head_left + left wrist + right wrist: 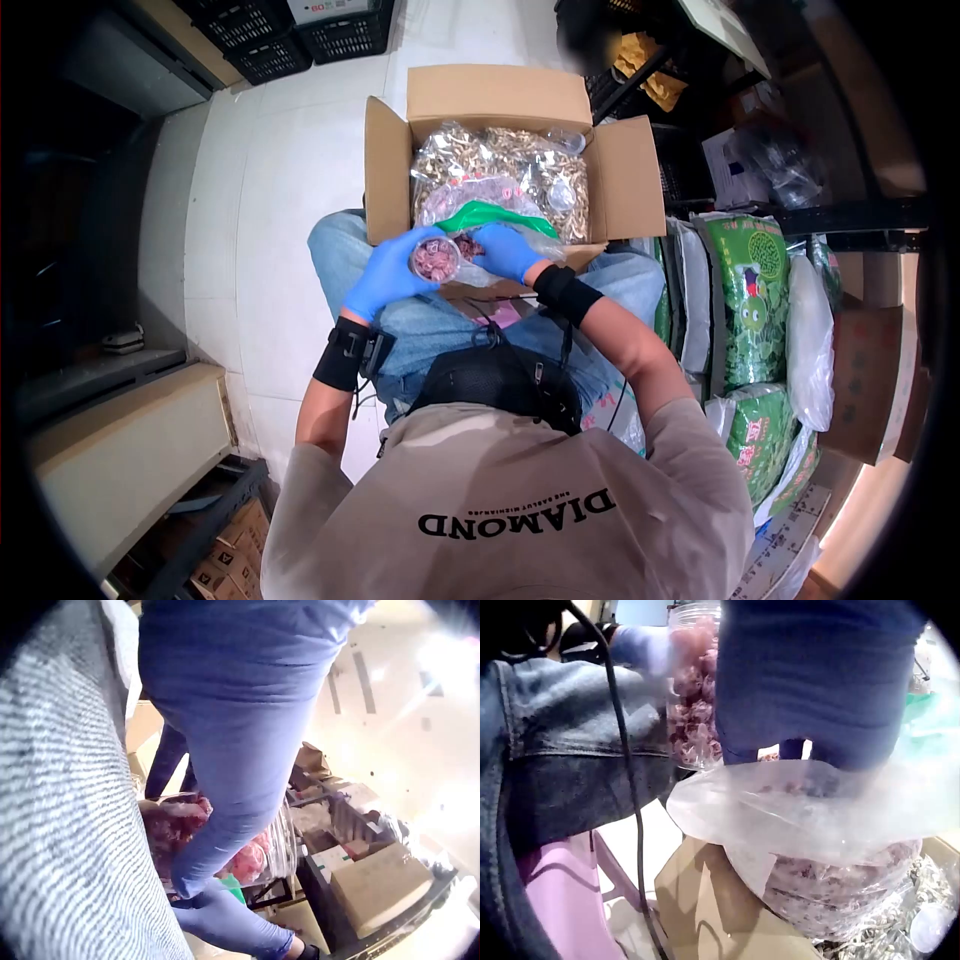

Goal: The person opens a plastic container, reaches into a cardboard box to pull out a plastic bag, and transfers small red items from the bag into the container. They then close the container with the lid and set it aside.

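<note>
My gloved left hand [392, 275] grips a clear plastic jar [694, 727] packed with pinkish-purple dried pieces [435, 262] that look like small flowers. Close beside the jar, my gloved right hand [507, 252] is at the mouth of a clear plastic bag [817, 881] with a green band [490, 214]. More pinkish pieces show inside this bag. Dark reddish pieces [465, 244] lie by the right fingertips. In the right wrist view the bag's film covers those fingers, and I cannot tell what they hold.
An open cardboard box [625, 185] stands before my knees, holding bags of brownish dried pieces [450, 155] and clear lids [563, 193]. Green printed sacks [750, 300] stand at the right. Black crates [345, 35] sit at the back left. A cable [626, 750] hangs near my right wrist.
</note>
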Motion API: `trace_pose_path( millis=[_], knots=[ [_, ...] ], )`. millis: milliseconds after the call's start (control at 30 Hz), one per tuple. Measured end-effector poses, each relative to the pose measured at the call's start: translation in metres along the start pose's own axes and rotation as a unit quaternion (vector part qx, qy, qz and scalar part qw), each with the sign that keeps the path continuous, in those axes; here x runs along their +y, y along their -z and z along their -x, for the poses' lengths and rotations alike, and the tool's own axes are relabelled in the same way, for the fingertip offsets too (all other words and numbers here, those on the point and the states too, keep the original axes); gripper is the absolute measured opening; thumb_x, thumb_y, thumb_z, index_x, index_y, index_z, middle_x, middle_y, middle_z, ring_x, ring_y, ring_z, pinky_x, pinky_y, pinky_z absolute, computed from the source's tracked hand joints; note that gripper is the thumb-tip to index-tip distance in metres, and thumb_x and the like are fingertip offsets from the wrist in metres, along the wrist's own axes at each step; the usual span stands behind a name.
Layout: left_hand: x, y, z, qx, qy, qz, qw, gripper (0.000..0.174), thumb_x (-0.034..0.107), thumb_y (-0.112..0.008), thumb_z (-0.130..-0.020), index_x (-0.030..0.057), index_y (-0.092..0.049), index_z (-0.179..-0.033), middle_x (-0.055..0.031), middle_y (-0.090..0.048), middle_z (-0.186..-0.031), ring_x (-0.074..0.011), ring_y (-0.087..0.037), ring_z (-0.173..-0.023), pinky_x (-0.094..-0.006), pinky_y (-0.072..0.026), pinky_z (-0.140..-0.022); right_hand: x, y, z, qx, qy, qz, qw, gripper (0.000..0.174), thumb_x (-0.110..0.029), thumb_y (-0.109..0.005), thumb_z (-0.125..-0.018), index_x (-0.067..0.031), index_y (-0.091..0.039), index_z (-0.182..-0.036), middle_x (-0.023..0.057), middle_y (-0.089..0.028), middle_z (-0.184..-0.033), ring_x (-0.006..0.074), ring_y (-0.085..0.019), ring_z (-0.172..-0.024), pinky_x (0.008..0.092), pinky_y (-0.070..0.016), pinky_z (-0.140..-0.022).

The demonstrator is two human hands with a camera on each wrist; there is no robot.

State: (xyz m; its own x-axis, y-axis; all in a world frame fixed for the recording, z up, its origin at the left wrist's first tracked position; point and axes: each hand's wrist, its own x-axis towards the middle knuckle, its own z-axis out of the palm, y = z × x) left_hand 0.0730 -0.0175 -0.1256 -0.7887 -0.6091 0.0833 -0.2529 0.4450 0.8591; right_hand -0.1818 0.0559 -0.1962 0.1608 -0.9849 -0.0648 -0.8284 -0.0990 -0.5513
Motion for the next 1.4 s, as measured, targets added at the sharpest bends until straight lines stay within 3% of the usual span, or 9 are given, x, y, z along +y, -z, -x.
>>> trace_pose_path(
  millis=[267,367,600,667,867,1000,1067,1167,1400],
  knots=[
    [0.010,0.007,-0.003,-0.004,0.040,0.039,0.998,0.069,0.014,-0.092,-0.065,0.0047,-0.061,-0.126,-0.0121,-0.071,-0.117,-0.0213,-0.068,-0.110,-0.0362,-0.0530,-0.100,-0.002,-0.024,0.005,-0.009,-0.024,0.049,0.998,0.017,-0.009,-0.064,-0.086,-0.0007,-0.070,-0.100,0.0255,-0.070,-0.100,0.0433,-0.069,-0.094,0.0490,-0.0570,-0.080],
    [0.009,0.005,-0.002,-0.014,0.052,0.052,0.997,0.076,0.020,-0.092,-0.063,0.0075,-0.060,-0.131,-0.0156,-0.071,-0.121,-0.0314,-0.069,-0.114,-0.0392,-0.0540,-0.099,-0.001,-0.026,0.004,-0.022,-0.039,0.062,0.997,0.017,-0.006,-0.061,-0.087,-0.0010,-0.069,-0.102,0.0250,-0.070,-0.101,0.0426,-0.070,-0.093,0.0489,-0.0576,-0.080],
    [0.005,0.002,-0.003,-0.003,0.047,0.057,0.997,0.075,0.022,-0.092,-0.064,0.0076,-0.059,-0.131,-0.0155,-0.071,-0.120,-0.0306,-0.069,-0.113,-0.0393,-0.0538,-0.099,-0.018,-0.011,0.011,-0.055,-0.045,0.090,0.993,0.014,-0.005,-0.062,-0.088,-0.0035,-0.069,-0.100,0.0220,-0.071,-0.099,0.0409,-0.071,-0.092,0.0488,-0.0587,-0.078],
    [0.008,0.002,-0.002,-0.012,0.061,0.058,0.996,0.075,0.015,-0.093,-0.063,0.0035,-0.060,-0.130,-0.0118,-0.070,-0.120,-0.0212,-0.068,-0.113,-0.0363,-0.0526,-0.102,-0.012,-0.019,0.012,-0.047,-0.040,0.089,0.994,0.014,-0.005,-0.063,-0.088,-0.0036,-0.069,-0.100,0.0215,-0.071,-0.099,0.0406,-0.071,-0.091,0.0489,-0.0587,-0.078],
    [-0.005,-0.005,-0.003,0.001,0.036,0.057,0.998,0.076,0.021,-0.092,-0.063,0.0072,-0.059,-0.131,-0.0153,-0.071,-0.120,-0.0294,-0.069,-0.113,-0.0392,-0.0534,-0.100,-0.002,-0.020,0.014,-0.043,-0.016,0.086,0.995,0.011,-0.005,-0.064,-0.085,-0.0028,-0.069,-0.095,0.0216,-0.071,-0.094,0.0410,-0.070,-0.087,0.0487,-0.0574,-0.076],
    [-0.005,-0.005,-0.002,0.011,0.045,0.054,0.997,0.076,0.020,-0.092,-0.063,0.0077,-0.059,-0.131,-0.0154,-0.071,-0.120,-0.0295,-0.069,-0.113,-0.0393,-0.0535,-0.099,0.002,-0.027,0.009,-0.051,0.023,0.091,0.994,0.009,-0.007,-0.064,-0.085,-0.0018,-0.069,-0.089,0.0223,-0.070,-0.089,0.0418,-0.068,-0.083,0.0491,-0.0555,-0.075],
    [0.002,-0.002,-0.001,-0.011,0.060,0.069,0.996,0.078,0.014,-0.092,-0.063,0.0038,-0.058,-0.132,-0.0122,-0.069,-0.121,-0.0205,-0.066,-0.114,-0.0360,-0.0516,-0.103,0.002,-0.029,0.006,-0.070,0.030,0.095,0.993,0.010,-0.009,-0.064,-0.085,-0.0019,-0.069,-0.090,0.0224,-0.070,-0.089,0.0417,-0.068,-0.083,0.0493,-0.0553,-0.075],
    [-0.001,-0.004,-0.001,0.002,0.051,0.053,0.997,0.077,0.020,-0.092,-0.062,0.0082,-0.059,-0.131,-0.0153,-0.070,-0.120,-0.0296,-0.069,-0.112,-0.0390,-0.0536,-0.100,0.003,-0.029,0.006,-0.070,0.032,0.085,0.993,0.013,-0.013,-0.065,-0.086,-0.0017,-0.070,-0.091,0.0229,-0.070,-0.089,0.0414,-0.068,-0.084,0.0495,-0.0550,-0.075],
    [-0.004,-0.006,-0.003,0.008,0.054,0.056,0.997,0.079,0.018,-0.092,-0.062,0.0078,-0.058,-0.132,-0.0147,-0.070,-0.121,-0.0275,-0.069,-0.113,-0.0387,-0.0533,-0.100,0.006,-0.026,0.008,-0.072,0.027,0.040,0.996,0.015,-0.015,-0.065,-0.090,-0.0012,-0.069,-0.094,0.0237,-0.071,-0.091,0.0428,-0.069,-0.088,0.0492,-0.0561,-0.079]
  ],
)
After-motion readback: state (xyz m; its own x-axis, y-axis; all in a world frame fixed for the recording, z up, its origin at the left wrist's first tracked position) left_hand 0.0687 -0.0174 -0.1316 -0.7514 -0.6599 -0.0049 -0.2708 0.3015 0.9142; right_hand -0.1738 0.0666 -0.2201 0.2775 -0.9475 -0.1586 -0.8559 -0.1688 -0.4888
